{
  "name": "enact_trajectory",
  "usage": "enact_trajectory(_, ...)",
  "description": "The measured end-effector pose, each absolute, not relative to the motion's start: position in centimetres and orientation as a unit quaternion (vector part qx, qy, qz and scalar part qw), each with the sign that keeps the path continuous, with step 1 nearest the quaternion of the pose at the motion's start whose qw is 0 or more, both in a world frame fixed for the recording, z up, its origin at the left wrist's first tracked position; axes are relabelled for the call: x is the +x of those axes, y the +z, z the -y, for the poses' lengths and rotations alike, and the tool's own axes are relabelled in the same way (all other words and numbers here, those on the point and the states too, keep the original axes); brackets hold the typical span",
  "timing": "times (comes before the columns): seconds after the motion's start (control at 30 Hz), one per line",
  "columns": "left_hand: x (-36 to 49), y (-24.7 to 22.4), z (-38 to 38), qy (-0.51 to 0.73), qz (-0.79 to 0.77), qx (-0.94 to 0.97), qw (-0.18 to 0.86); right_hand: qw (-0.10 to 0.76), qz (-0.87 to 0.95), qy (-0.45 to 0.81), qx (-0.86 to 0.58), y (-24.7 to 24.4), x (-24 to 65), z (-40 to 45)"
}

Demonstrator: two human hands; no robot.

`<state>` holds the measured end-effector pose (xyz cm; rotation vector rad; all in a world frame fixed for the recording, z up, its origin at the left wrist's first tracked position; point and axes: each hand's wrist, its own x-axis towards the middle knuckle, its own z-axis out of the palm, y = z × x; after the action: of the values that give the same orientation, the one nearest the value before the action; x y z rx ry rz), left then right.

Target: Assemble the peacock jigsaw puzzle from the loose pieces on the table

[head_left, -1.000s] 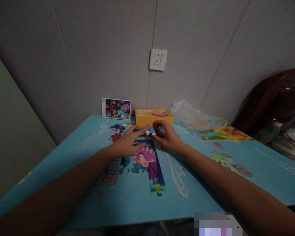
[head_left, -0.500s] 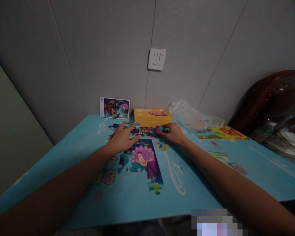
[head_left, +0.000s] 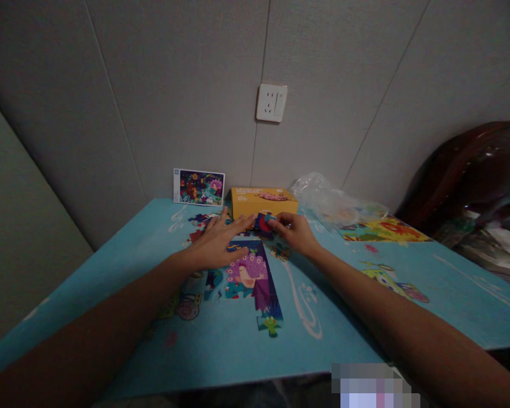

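Between the thumb and fingers of my right hand [head_left: 296, 231] is a dark blue and red jigsaw puzzle piece [head_left: 263, 224], held up in front of the yellow box. My left hand [head_left: 216, 241] is spread open over loose puzzle pieces [head_left: 198, 219], its fingertips close to the held piece. Part of the loose pile is hidden under that hand. Nearer to me lies a joined section of puzzle with a pink peacock [head_left: 249, 275], a green frog piece at its lower end. A striped piece [head_left: 279, 252] rests to its right.
A yellow box [head_left: 261, 198] stands at the back by the wall. Left of it leans a picture card [head_left: 199, 187]. To the right are a clear plastic bag [head_left: 323, 195] and an orange-and-green puzzle picture [head_left: 382, 229] on the blue tablecloth [head_left: 323, 351].
My right hand has moved slightly left and turned the puzzle piece more toward me. My left hand has shifted right, its fingers now nearer the piece.
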<state>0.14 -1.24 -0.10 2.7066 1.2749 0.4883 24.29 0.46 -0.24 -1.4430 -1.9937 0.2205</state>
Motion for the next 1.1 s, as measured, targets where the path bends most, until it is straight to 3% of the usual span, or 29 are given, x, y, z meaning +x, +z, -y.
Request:
enact_trajectory(0.1,0.6,-0.1,2.0,0.126,-0.332,0.932,0.079,0.356,0.787,0.154,-0.480,-0.4,23.4,0.2)
enact_trajectory(0.2,0.9,-0.3,2.1,0.132,-0.337,0.930,0.067,0.329,0.791,0.131,-0.499,-0.3,23.7,0.1)
enact_trajectory(0.4,0.4,-0.8,0.5,0.184,-0.477,0.859,0.029,0.305,0.705,-0.014,-0.640,0.1,26.1,-1.3)
enact_trajectory(0.6,-0.3,-1.4,-0.9,0.173,-0.595,0.783,0.054,0.185,0.685,-0.020,-0.704,-1.0,26.9,-1.9)
enact_trajectory(0.93,-1.0,-1.5,-1.8,0.177,-0.618,0.759,0.105,0.193,0.689,-0.023,-0.698,-1.2,27.0,-2.2)
enact_trajectory(1.1,-1.0,-0.4,-1.3,0.293,-0.588,0.746,0.106,0.211,0.696,-0.024,-0.686,-1.5,27.0,-2.2)
